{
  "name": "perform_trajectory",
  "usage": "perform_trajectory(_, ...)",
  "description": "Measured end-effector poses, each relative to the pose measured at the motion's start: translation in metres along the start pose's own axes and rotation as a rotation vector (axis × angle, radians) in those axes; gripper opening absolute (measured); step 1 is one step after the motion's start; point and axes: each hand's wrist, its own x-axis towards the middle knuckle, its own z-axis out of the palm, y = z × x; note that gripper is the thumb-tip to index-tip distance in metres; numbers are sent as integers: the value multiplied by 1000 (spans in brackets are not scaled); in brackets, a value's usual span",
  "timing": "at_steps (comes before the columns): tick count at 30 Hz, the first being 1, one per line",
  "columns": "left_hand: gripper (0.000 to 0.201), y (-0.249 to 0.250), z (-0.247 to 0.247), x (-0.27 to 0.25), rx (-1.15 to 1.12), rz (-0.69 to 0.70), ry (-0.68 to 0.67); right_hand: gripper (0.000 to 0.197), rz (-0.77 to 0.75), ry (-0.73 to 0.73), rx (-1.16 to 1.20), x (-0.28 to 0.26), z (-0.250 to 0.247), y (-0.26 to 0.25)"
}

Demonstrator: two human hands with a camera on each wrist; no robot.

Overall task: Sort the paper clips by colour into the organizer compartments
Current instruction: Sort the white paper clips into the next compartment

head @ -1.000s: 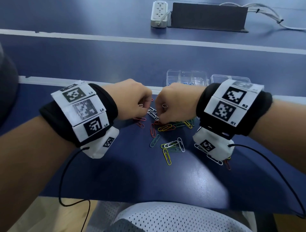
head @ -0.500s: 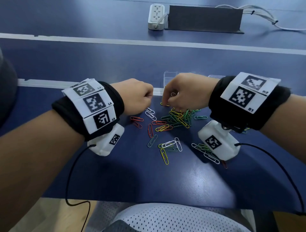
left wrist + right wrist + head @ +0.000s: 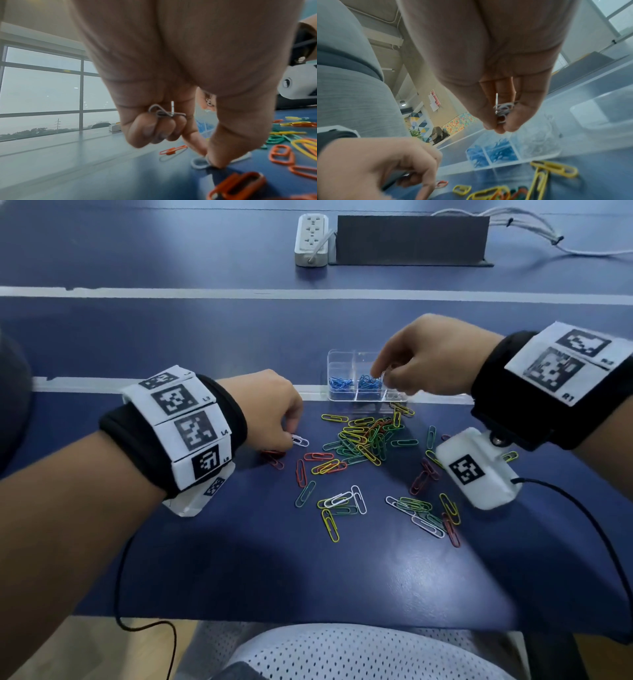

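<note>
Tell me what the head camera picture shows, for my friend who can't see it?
The right hand holds white clips over the clear organizer, which has blue clips inside. The left hand pinches a white clip beside the colourful pile.

Right hand (image 3: pixel 424 361) with white clips (image 3: pixel 503 109) is now raised above the organizer (image 3: pixel 342 397), left hand (image 3: pixel 270 412) is lowered onto a white clip (image 3: pixel 300 440)

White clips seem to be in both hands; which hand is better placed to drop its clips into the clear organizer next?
The right hand. It hangs directly over the organizer, white clips bunched in its fingers. The left hand is down on the table, pinching another white clip.
</note>
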Motion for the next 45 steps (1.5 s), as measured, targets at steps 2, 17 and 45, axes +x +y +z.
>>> perform_trajectory(2,18,1,1,-1,0,-20,-21,25,25,60,-25,3,-5,3)
perform_trajectory(17,5,36,-31,23,-166,56,136,30,67,145,-41,4,-12,7)
perform_trajectory(45,34,90,-48,78,-112,145,218,20,103,26,-218,-21,5,39)
